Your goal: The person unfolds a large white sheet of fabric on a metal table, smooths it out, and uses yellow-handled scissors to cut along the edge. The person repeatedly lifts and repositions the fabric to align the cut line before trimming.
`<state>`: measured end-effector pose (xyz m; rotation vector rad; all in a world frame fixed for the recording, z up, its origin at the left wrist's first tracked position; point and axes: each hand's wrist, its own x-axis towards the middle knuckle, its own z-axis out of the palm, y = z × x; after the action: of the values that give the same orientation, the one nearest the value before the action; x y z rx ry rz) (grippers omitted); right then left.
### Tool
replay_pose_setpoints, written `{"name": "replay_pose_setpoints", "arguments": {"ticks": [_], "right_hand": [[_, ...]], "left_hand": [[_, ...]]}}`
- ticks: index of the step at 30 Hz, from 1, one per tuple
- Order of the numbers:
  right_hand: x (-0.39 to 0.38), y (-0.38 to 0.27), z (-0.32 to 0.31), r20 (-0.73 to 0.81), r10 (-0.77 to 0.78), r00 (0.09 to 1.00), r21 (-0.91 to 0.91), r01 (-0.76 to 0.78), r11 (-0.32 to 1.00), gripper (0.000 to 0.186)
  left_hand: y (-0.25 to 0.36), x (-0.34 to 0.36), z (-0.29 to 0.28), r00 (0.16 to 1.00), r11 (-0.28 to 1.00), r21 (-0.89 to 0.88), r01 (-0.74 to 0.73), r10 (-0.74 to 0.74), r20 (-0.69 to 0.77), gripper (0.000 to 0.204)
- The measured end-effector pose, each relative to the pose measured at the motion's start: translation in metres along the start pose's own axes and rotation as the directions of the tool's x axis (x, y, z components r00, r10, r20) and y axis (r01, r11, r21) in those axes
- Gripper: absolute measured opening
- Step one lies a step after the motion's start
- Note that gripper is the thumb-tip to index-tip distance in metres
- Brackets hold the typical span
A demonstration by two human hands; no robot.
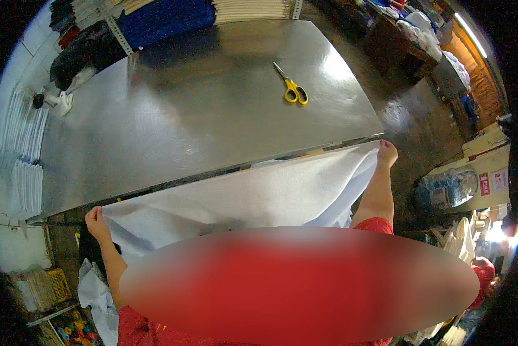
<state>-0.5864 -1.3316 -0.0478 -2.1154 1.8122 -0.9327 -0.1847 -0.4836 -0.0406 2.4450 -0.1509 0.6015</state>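
A wide white cloth (pixel 241 190) is stretched out between my hands just in front of a metal table (pixel 207 115). My left hand (pixel 95 219) is closed on its upper left corner, and my right hand (pixel 387 153) grips the upper right corner near the table's near right corner. The cloth sags in folds, and a blurred oval hides its lower part. Yellow-handled scissors (pixel 296 91) lie on the tabletop toward the back right.
Stacked white sheets (pixel 25 124) line the left side. Folded blue (pixel 155 26) and cream cloths (pixel 250 11) sit behind the table. A yellow crate (pixel 59 285) is at lower left. Right of a dark floor (pixel 426 127) are piled items (pixel 420 29) and a wrapped bundle (pixel 449 184).
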Motion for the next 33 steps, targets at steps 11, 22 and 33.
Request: {"name": "replay_pose_setpoints", "arguments": {"ticks": [11, 22, 33], "right_hand": [[0.048, 0.021, 0.035, -0.049, -0.055, 0.997, -0.161, 0.046, 0.986, 0.025], [0.077, 0.061, 0.017, 0.195, -0.194, 0.961, -0.322, 0.249, 0.913, 0.037], [0.090, 0.058, 0.029, 0.191, -0.231, 0.954, -0.425, 0.292, 0.857, 0.035]], "left_hand": [[0.014, -0.037, 0.047, 0.998, 0.990, 0.132, 0.055, -0.051, -0.032, 0.014], [0.035, -0.016, 0.064, 0.971, 0.965, 0.101, 0.241, -0.239, -0.026, 0.018], [0.039, -0.006, 0.056, 0.984, 0.972, 0.158, 0.172, -0.176, 0.008, 0.018]]}}
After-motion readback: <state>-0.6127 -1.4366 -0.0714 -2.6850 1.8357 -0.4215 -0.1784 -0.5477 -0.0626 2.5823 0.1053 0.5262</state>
